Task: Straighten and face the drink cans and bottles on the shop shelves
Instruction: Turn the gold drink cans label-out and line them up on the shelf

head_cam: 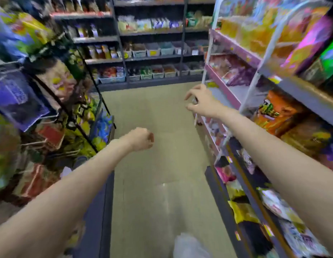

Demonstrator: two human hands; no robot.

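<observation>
The view is blurred by motion, and no drink can or bottle shows clearly near my hands. My left hand (141, 139) is curled into a fist over the aisle floor, left of centre; a small reddish-brown patch shows at its knuckles, and I cannot tell what it is. My right hand (200, 101) reaches forward beside the corner post of the pink shelf unit (222, 90), its fingers spread and loosely curved, touching nothing. Small bottles or jars (101, 51) stand on the far back shelving.
Wire racks of snack bags (55, 101) line the left of the narrow aisle. Shelves of packets (284, 110) line the right. Dark shelving with white bins (152, 52) closes the far end. The beige floor (156, 174) runs between, with a white bag-like shape (189, 244) at the bottom.
</observation>
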